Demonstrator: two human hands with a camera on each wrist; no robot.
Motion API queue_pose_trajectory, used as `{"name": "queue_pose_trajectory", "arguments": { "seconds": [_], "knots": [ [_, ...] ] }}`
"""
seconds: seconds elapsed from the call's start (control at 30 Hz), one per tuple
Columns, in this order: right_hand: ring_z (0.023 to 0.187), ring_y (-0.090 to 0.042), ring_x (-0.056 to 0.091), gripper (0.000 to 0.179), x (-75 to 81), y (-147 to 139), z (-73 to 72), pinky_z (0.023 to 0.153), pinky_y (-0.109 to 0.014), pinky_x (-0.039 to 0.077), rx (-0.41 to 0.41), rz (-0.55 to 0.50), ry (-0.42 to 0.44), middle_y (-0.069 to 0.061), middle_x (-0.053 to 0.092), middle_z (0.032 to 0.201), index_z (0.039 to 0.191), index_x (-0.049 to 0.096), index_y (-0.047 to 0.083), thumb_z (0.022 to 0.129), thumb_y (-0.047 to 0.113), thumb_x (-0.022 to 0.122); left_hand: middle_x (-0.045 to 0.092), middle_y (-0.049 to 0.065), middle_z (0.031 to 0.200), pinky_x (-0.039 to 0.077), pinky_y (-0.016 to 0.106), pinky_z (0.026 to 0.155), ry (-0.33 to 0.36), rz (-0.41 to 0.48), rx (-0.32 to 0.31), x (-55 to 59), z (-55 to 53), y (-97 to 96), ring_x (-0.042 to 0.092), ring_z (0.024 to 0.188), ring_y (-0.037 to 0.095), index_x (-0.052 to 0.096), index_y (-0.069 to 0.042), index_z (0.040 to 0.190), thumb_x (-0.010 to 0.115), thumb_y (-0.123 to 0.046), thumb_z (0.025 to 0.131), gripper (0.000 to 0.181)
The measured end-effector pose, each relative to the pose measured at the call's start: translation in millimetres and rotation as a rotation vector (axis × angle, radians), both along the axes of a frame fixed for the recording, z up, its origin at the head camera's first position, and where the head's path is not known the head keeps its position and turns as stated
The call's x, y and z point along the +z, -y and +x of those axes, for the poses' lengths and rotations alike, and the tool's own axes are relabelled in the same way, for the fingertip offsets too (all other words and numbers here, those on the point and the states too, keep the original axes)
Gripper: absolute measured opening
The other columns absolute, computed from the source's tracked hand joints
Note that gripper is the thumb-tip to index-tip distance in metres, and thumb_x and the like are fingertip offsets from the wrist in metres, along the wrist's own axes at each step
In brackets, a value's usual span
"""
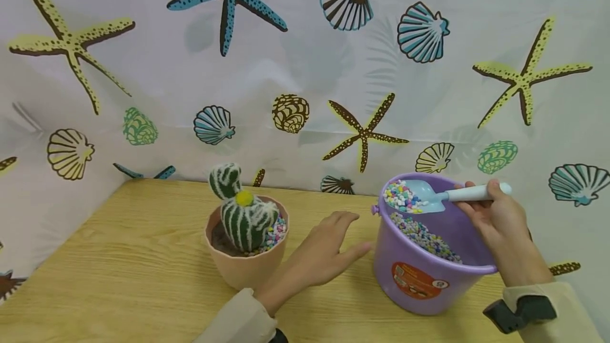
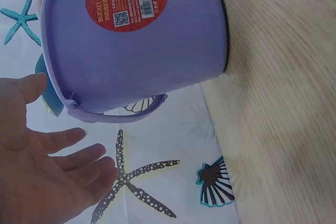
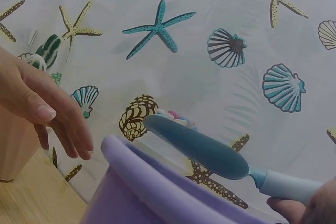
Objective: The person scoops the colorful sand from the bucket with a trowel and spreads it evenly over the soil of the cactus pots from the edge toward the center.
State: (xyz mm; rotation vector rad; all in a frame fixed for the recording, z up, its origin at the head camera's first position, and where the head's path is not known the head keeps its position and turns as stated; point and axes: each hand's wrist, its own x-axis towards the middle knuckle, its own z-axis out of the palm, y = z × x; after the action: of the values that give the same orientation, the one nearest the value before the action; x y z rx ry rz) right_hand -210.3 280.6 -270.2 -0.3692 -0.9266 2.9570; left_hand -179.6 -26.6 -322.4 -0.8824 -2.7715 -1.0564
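My right hand (image 1: 500, 221) grips the pale handle of a light blue toy shovel (image 1: 431, 197). Colourful pebbles (image 1: 402, 196) lie heaped in its scoop, which is over the rim of a purple bucket (image 1: 429, 279). More pebbles cover part of the bucket's inside. Between bucket and flowerpot, my left hand (image 1: 324, 253) hovers with fingers loosely extended, touching nothing. To its left stands a peach flowerpot (image 1: 248, 266) holding a striped green cactus (image 1: 245, 226) with a yellow flower. Pebbles cover the right side of the pot's brown soil. The right wrist view shows the shovel's underside (image 3: 199, 148).
Everything stands on a wood-grain table (image 1: 119, 258). Behind it hangs a white cloth (image 1: 305, 68) printed with starfish and shells. The bucket's handle (image 2: 121, 116) hangs down its side in the left wrist view.
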Motion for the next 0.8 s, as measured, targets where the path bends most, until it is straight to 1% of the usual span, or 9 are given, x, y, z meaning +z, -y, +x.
{"name": "queue_pose_trajectory", "arguments": {
  "seconds": [0.1,0.17,0.23,0.4,0.5,0.6,0.63,0.7,0.8],
  "knots": [
    [0.134,-0.021,0.038,0.058,-0.1,-0.7,2.9,0.112,-0.038,0.018,0.014,0.024,-0.013,-0.005,0.039,0.125,0.147,0.008,0.043,0.099,0.030,0.037,0.042,0.015,0.145,0.035,0.051,0.108,0.011,-0.004,0.004,-0.1,2.7,6.4,0.041,0.133,0.034,0.040,-0.006,0.142,0.046,-0.049,0.097,0.063],
    [0.132,-0.023,0.041,0.059,-0.5,-0.1,4.7,0.112,-0.039,0.020,0.020,0.048,-0.024,-0.005,0.038,0.127,0.147,0.007,0.043,0.099,0.030,0.038,0.043,0.016,0.144,0.035,0.051,0.108,0.011,-0.004,0.005,-0.1,4.3,9.8,0.042,0.132,0.035,0.041,-0.004,0.141,0.047,-0.049,0.097,0.063],
    [0.135,-0.023,0.038,0.060,-0.2,0.8,6.1,0.111,-0.040,0.020,0.021,0.065,-0.032,-0.005,0.037,0.128,0.147,0.006,0.042,0.099,0.030,0.038,0.043,0.017,0.143,0.035,0.051,0.107,0.009,0.002,0.004,0.0,6.2,12.9,0.042,0.132,0.036,0.040,-0.003,0.141,0.047,-0.048,0.097,0.064],
    [0.146,-0.017,0.011,0.058,0.6,4.1,8.6,0.113,-0.041,0.016,0.034,0.034,-0.047,-0.006,0.036,0.130,0.147,0.005,0.044,0.099,0.030,0.036,0.044,0.018,0.142,0.037,0.051,0.106,0.014,0.016,0.016,-0.4,10.5,20.2,0.043,0.131,0.036,0.041,-0.002,0.140,0.049,-0.047,0.097,0.063],
    [0.138,-0.026,0.034,0.056,0.3,6.0,9.9,0.113,-0.042,0.016,0.045,-0.003,-0.051,-0.007,0.038,0.129,0.145,0.007,0.044,0.100,0.030,0.035,0.045,0.016,0.141,0.039,0.051,0.104,0.025,0.021,0.041,-1.6,13.2,25.6,0.044,0.130,0.035,0.042,-0.004,0.139,0.049,-0.049,0.096,0.063],
    [0.112,-0.033,0.059,0.055,-0.3,8.5,12.2,0.113,-0.043,0.018,0.048,-0.027,-0.054,-0.008,0.038,0.129,0.145,0.007,0.045,0.100,0.030,0.034,0.045,0.016,0.141,0.040,0.050,0.103,0.032,0.030,0.061,-3.9,16.2,31.6,0.044,0.130,0.034,0.042,-0.004,0.139,0.049,-0.049,0.096,0.062],
    [0.104,-0.034,0.062,0.055,-0.7,9.2,13.2,0.113,-0.043,0.018,0.049,-0.026,-0.056,-0.008,0.038,0.129,0.144,0.006,0.046,0.100,0.030,0.034,0.045,0.016,0.141,0.040,0.051,0.103,0.033,0.034,0.066,-4.7,17.2,33.6,0.044,0.130,0.034,0.042,-0.004,0.139,0.050,-0.048,0.096,0.061],
    [0.103,-0.033,0.062,0.056,-0.6,10.8,15.0,0.113,-0.043,0.018,0.051,-0.024,-0.060,-0.007,0.037,0.129,0.145,0.003,0.047,0.100,0.030,0.033,0.045,0.017,0.141,0.039,0.051,0.104,0.041,0.048,0.074,-6.0,19.4,37.6,0.043,0.131,0.034,0.042,-0.004,0.139,0.050,-0.047,0.096,0.061],
    [0.116,-0.032,0.056,0.056,0.1,12.3,17.1,0.113,-0.043,0.018,0.056,-0.034,-0.062,-0.008,0.038,0.129,0.145,0.003,0.047,0.100,0.030,0.032,0.045,0.017,0.140,0.038,0.052,0.104,0.060,0.075,0.083,-7.0,22.8,42.8,0.042,0.132,0.033,0.042,-0.003,0.139,0.051,-0.045,0.097,0.060]
  ]
}}
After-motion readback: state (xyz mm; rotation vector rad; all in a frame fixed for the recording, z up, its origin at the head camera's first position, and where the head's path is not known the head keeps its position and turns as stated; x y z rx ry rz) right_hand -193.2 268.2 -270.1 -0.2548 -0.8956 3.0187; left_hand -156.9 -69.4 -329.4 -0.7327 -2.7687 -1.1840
